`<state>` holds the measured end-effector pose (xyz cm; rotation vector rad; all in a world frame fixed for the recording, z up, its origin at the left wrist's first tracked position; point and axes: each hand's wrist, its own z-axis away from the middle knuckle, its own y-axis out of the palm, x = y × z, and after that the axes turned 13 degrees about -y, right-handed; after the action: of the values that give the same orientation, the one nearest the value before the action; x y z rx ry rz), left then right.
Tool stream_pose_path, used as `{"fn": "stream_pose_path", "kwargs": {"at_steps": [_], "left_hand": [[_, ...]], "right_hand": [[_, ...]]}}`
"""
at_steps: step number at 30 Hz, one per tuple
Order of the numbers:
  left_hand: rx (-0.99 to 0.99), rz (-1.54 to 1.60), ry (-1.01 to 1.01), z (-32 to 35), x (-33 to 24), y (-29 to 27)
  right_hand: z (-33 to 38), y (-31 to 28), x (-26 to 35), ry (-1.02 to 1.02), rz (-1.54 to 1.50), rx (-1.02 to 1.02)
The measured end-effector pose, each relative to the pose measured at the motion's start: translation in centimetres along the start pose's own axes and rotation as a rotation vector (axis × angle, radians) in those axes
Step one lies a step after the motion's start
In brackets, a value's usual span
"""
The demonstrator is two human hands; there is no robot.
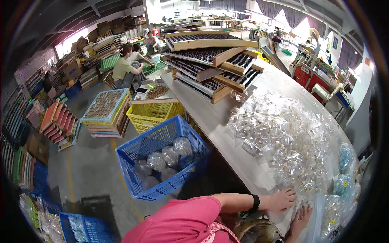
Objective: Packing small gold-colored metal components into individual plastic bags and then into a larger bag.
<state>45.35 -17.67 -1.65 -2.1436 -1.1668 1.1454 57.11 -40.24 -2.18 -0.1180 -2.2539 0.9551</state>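
Left hand (283, 200), right hand (300, 218) close together at table (251, 166), beside heap of clear packets (283, 137); whether either grips anything, cannot tell

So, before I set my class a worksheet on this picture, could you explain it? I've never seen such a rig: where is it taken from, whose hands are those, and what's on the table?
There is no robot here. A person wears the camera on their head, looking down; its fisheye lens bends straight edges near the rim. The pink sleeve and black wristband are on the wearer's left arm. Their left hand and right hand are bare, at the near end of the table.

On it lie a heap of clear packets and, farther off, stacked trays. Left of the table is a blue crate holding rounded bags. Whether either hand holds a packet is too unclear to tell.
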Motion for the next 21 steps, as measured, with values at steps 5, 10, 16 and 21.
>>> {"fn": "stream_pose_path", "kwargs": {"at_steps": [5, 10, 16, 21], "left_hand": [[0.053, 0.058, -0.003, 0.1, -0.2, -0.4], [0.031, 0.061, -0.015, 0.6, 0.0, 0.2], [-0.051, 0.054, 0.023, 0.1, 0.3, 1.4], [-0.113, 0.036, 0.044, 0.4, 0.3, 1.5]], "right_hand": [[0.3, -0.5, 1.4, -0.188, 0.361, 0.148], [-1.6, -0.9, 5.4, -0.352, 0.463, 0.16], [-0.8, -0.8, 4.2, -0.269, 0.355, 0.071], [-0.7, -0.5, 3.7, -0.257, 0.327, 0.081]]}}
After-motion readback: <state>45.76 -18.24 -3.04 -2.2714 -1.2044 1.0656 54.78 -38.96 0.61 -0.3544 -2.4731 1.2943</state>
